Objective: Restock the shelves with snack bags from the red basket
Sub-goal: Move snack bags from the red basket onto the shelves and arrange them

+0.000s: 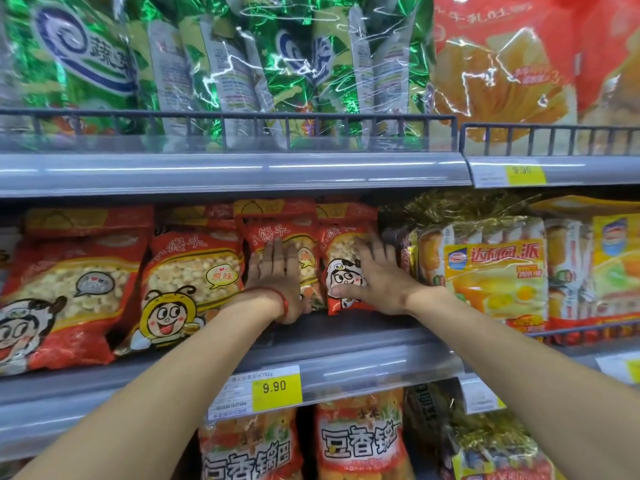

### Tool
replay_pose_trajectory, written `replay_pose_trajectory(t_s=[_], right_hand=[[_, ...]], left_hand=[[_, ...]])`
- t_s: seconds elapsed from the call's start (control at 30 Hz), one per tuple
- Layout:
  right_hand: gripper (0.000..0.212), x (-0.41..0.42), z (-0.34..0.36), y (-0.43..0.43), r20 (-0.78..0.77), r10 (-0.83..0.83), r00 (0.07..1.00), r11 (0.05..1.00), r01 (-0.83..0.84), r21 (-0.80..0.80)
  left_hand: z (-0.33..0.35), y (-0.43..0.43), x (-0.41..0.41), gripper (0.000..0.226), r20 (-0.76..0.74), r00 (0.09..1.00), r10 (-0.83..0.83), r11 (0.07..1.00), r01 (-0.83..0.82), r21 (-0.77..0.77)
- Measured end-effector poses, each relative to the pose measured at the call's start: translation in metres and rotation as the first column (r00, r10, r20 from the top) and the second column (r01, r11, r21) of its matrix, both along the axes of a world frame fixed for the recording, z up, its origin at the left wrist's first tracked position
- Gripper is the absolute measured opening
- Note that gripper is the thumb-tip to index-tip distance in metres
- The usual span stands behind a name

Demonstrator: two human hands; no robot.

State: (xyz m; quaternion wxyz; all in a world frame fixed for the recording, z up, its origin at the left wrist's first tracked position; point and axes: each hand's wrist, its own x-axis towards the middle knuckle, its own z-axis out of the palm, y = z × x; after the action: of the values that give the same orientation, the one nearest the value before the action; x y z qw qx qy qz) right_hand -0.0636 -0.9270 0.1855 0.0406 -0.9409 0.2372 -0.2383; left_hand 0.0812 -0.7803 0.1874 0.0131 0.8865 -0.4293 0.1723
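Two upright red snack bags stand side by side on the middle shelf (346,355). My left hand (277,278), a red string around its wrist, lies flat with fingers together against the left bag (277,230). My right hand (377,275) presses its spread fingers on the front of the right bag (341,251), thumb near the cartoon face. Neither hand wraps around a bag. The red basket is out of view.
More red bags of the same snack (194,271) lean to the left. Yellow cake packs (495,271) stand close on the right. Green bags (214,71) fill the upper shelf behind a wire rail (228,116). Orange bags (360,441) sit below the 9.90 price tag (275,388).
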Motion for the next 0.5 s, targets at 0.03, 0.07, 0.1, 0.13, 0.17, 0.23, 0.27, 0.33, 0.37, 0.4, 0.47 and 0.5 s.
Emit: replay_pose_trajectory(t_s=[0.03, 0.07, 0.1, 0.13, 0.17, 0.23, 0.27, 0.33, 0.37, 0.4, 0.47, 0.5], right_hand=[[0.118, 0.001, 0.001, -0.001, -0.015, -0.005, 1.000, 1.000, 0.004, -0.017], [0.118, 0.002, 0.002, -0.002, -0.031, -0.010, 0.999, 0.999, 0.009, -0.030], [0.117, 0.003, 0.003, -0.001, -0.045, -0.017, 0.999, 0.999, 0.015, -0.045], [0.117, 0.004, 0.003, -0.002, -0.058, -0.024, 0.998, 0.998, 0.020, -0.061], [0.116, 0.006, 0.003, -0.002, -0.069, -0.029, 0.997, 0.997, 0.024, -0.075], [0.116, 0.010, 0.002, -0.003, -0.084, -0.040, 0.996, 0.994, 0.031, -0.107], [0.116, 0.014, 0.002, -0.004, -0.088, -0.048, 0.995, 0.992, 0.037, -0.120], [0.116, 0.018, 0.003, -0.006, -0.091, -0.056, 0.994, 0.992, 0.045, -0.117], [0.116, 0.019, 0.003, -0.007, -0.093, -0.051, 0.994, 0.994, 0.042, -0.098], [0.117, 0.020, 0.003, -0.009, -0.090, -0.040, 0.995, 0.997, 0.034, -0.071], [0.118, 0.019, 0.002, -0.011, -0.075, -0.020, 0.997, 1.000, 0.020, -0.009], [0.118, 0.018, 0.002, -0.013, -0.071, -0.013, 0.997, 1.000, 0.014, 0.020]], left_hand=[[0.000, -0.001, 0.001, 0.113, 0.008, 1.000, 0.004, 1.000, -0.004, -0.010], [0.001, -0.001, 0.002, 0.112, 0.012, 1.000, 0.004, 1.000, -0.004, -0.018], [0.001, -0.001, 0.002, 0.110, 0.014, 1.000, 0.002, 1.000, -0.001, -0.022], [0.001, -0.002, 0.002, 0.109, 0.019, 1.000, 0.001, 1.000, -0.001, -0.025], [0.001, -0.003, 0.003, 0.108, 0.029, 1.000, 0.003, 1.000, -0.002, -0.027], [0.000, -0.004, 0.004, 0.107, 0.041, 0.999, 0.007, 0.999, -0.005, -0.037], [-0.001, -0.004, 0.006, 0.106, 0.045, 0.999, 0.009, 0.999, -0.007, -0.044], [-0.002, -0.005, 0.007, 0.106, 0.038, 0.999, 0.009, 0.998, -0.007, -0.056], [-0.002, -0.004, 0.006, 0.106, 0.028, 1.000, 0.007, 0.998, -0.005, -0.061], [-0.001, -0.003, 0.005, 0.106, 0.019, 1.000, 0.004, 0.998, -0.002, -0.069], [0.001, 0.000, 0.001, 0.104, -0.013, 1.000, -0.009, 0.996, 0.008, -0.086], [0.001, 0.001, -0.003, 0.103, -0.036, 0.999, -0.016, 0.995, 0.013, -0.102]])
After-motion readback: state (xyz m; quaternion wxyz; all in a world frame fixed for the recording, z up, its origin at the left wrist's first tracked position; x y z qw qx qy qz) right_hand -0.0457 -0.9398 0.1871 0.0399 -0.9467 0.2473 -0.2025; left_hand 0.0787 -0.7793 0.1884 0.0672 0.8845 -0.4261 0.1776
